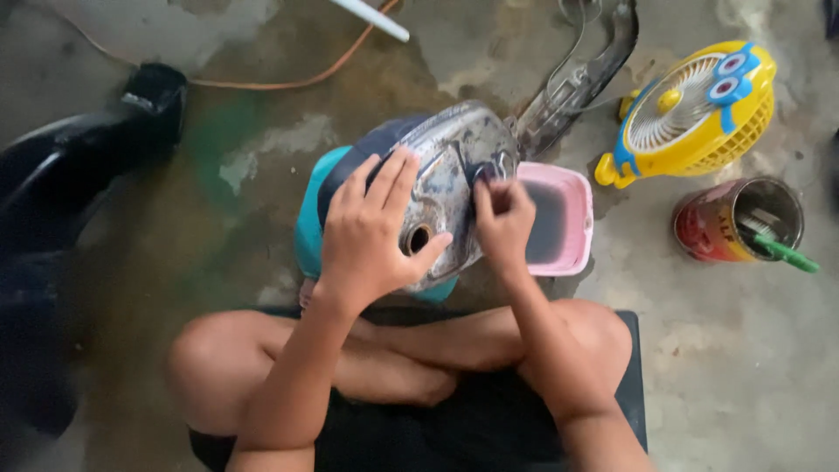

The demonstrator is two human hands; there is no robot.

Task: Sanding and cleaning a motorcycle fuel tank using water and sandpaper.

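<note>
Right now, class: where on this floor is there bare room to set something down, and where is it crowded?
Free: the floor below the can, right of the knee, and the patch between the black part and the tank. Crowded: around the pink tub, fan and can.

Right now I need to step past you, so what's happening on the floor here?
A person sits cross-legged on the floor. The left hand steadies a worn metal tank resting on a teal support, while the right hand presses something small against its side. A pink tub of dark liquid, a yellow fan and a can sit nearby.
</note>
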